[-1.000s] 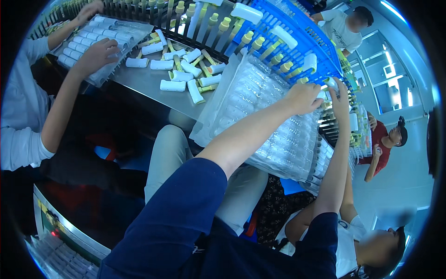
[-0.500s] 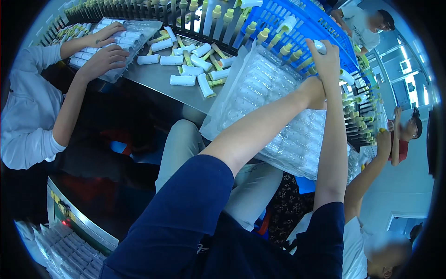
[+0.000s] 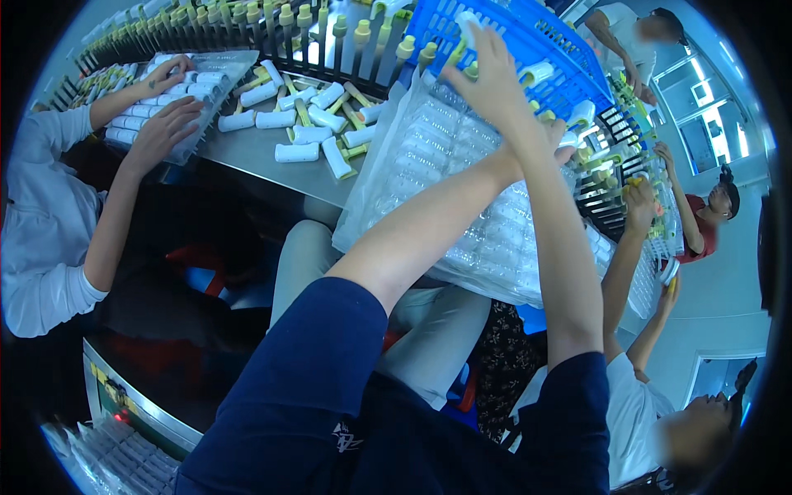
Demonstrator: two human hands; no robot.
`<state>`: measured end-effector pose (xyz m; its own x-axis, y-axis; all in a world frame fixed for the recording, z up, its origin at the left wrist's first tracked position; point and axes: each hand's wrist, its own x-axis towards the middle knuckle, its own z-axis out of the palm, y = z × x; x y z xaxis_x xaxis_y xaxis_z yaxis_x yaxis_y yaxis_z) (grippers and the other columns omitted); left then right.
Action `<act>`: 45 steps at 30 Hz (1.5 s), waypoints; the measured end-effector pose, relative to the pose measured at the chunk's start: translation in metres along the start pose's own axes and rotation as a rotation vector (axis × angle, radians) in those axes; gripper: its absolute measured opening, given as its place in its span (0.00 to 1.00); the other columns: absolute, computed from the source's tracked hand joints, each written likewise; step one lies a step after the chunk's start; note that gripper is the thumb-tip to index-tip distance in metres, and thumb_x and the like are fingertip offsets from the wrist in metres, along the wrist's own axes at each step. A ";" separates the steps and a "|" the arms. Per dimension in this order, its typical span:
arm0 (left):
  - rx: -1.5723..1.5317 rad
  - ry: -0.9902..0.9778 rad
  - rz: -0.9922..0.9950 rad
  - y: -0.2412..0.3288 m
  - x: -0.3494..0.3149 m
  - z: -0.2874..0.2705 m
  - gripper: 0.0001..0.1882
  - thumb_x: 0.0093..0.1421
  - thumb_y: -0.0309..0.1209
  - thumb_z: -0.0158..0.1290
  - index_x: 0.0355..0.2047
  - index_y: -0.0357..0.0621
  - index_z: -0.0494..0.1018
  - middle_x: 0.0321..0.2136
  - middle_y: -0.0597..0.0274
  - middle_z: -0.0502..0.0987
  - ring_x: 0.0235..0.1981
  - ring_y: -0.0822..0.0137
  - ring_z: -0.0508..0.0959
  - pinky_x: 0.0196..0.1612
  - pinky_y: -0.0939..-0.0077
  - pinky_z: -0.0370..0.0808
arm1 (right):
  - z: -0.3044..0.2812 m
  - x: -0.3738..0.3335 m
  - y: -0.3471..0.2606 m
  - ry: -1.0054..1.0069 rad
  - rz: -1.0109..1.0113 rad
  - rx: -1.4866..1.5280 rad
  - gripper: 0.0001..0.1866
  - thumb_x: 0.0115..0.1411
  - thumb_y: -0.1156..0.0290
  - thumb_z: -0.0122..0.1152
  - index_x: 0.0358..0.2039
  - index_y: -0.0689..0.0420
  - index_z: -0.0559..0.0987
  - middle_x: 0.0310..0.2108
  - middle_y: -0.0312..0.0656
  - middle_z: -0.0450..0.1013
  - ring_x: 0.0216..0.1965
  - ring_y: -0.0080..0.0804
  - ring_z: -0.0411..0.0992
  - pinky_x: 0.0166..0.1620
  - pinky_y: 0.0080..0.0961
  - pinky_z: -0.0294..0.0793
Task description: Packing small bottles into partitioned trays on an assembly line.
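My right hand [image 3: 493, 82] reaches over the far part of a clear plastic blister tray with its fingers spread. Its fingertips are beside or against a white plastic sleeve [image 3: 468, 26] on a yellow-green stem, and the thumb stands apart. My left hand [image 3: 558, 139] lies beyond my right forearm, which crosses over the left wrist. The left fingers are mostly hidden, near another white sleeve [image 3: 583, 114]; their grip cannot be made out. One more white sleeve [image 3: 538, 74] sits between the hands, in front of the blue basket. The blister tray [image 3: 429, 153] rests tilted near my lap.
Behind stands a blue plastic basket [image 3: 511, 33]. A black rack [image 3: 309, 41] holds yellow-topped rods. White sleeves [image 3: 309, 134] and yellow-green stems lie loose on the metal table [image 3: 247, 148]. Left, a co-worker's hands [image 3: 165, 128] rest on a filled tray; other people work at right.
My right hand has let go of the white sleeve between the hands and moved left to another one, its fingers opening. The whole view has shifted slightly.
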<state>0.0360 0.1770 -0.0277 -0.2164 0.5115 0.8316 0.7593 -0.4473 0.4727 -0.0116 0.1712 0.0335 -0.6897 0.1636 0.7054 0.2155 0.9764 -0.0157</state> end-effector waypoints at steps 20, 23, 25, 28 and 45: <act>0.172 -0.157 -0.394 0.026 0.100 -0.052 0.20 0.59 0.44 0.53 0.38 0.37 0.76 0.34 0.44 0.80 0.38 0.43 0.80 0.43 0.52 0.76 | -0.115 -0.172 -0.079 0.007 0.663 0.314 0.12 0.58 0.70 0.61 0.41 0.60 0.78 0.41 0.50 0.75 0.48 0.49 0.71 0.52 0.34 0.69; 0.372 -0.375 -0.376 0.001 0.120 -0.062 0.17 0.57 0.42 0.54 0.38 0.42 0.81 0.38 0.46 0.81 0.41 0.47 0.81 0.44 0.56 0.78 | -0.113 -0.173 -0.082 0.037 0.751 0.443 0.10 0.59 0.70 0.60 0.40 0.59 0.79 0.39 0.49 0.76 0.47 0.48 0.71 0.51 0.34 0.69; 0.508 -0.513 -0.307 -0.007 0.128 -0.070 0.14 0.54 0.36 0.54 0.38 0.46 0.82 0.41 0.50 0.81 0.43 0.51 0.82 0.45 0.59 0.78 | -0.113 -0.177 -0.085 0.024 0.642 0.382 0.09 0.59 0.70 0.60 0.38 0.59 0.79 0.40 0.48 0.76 0.46 0.47 0.72 0.51 0.33 0.69; 0.680 -0.608 -0.195 -0.004 0.121 -0.076 0.14 0.52 0.34 0.54 0.37 0.45 0.82 0.41 0.50 0.82 0.42 0.51 0.82 0.44 0.60 0.79 | -0.114 -0.178 -0.082 0.044 0.617 0.356 0.08 0.58 0.71 0.59 0.37 0.59 0.80 0.40 0.48 0.76 0.45 0.48 0.72 0.51 0.33 0.69; 0.184 0.114 -0.176 0.086 -0.034 -0.264 0.19 0.59 0.32 0.57 0.49 0.38 0.71 0.46 0.50 0.75 0.48 0.56 0.75 0.53 0.64 0.70 | -0.190 -0.266 -0.044 0.034 1.132 0.174 0.22 0.64 0.61 0.56 0.48 0.68 0.73 0.31 0.43 0.73 0.33 0.34 0.70 0.40 0.27 0.69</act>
<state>-0.0532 -0.0724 0.0613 -0.4151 0.4789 0.7736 0.8001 -0.2126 0.5609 0.2942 0.0583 -0.0190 -0.1417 0.9597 0.2428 0.6003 0.2783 -0.7498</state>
